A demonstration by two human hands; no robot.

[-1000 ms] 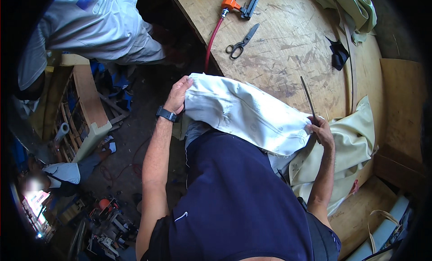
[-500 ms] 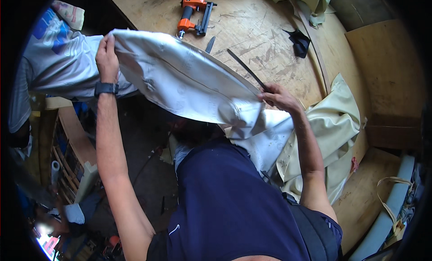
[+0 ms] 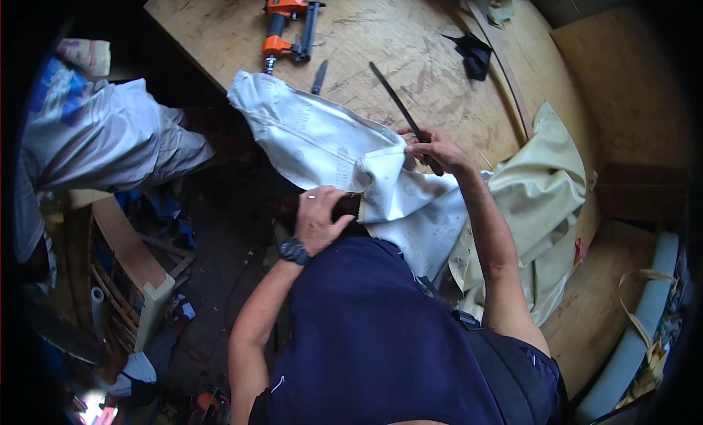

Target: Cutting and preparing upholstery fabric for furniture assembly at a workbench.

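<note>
White sheet: smooth, slightly shiny flexible material with faint printed marks, a long crease and a rumpled fold near the right hand; it lies across the table's near-left edge and hangs past it toward the wearer's torso.
Right hand: fingers closed around a thin, straight, dark strip that points up and left over the tabletop; whether they also pinch the sheet, I cannot tell.
Left hand: open, thumb apart, at the sheet's lower edge; contact is unclear.
Cream material: a soft, glossy heap in deep folds, along the table's near-right side.
Table: bare, scuffed wood; its near edge is mostly covered.
Nail gun: orange and black, near the left edge, its metal hose fitting running to the sheet.
Dark blade: pointed metal, its lower end hidden by the sheet.
Far-right part: a crumpled black scrap beside a long, narrow brown strip.
Right of the table: a pale blue roll with a loose tan band, cut off below.
Left floor: a slatted wooden frame with a white tube; nearby, a co-worker in pale clothing, partly lost in the dark rim.
</note>
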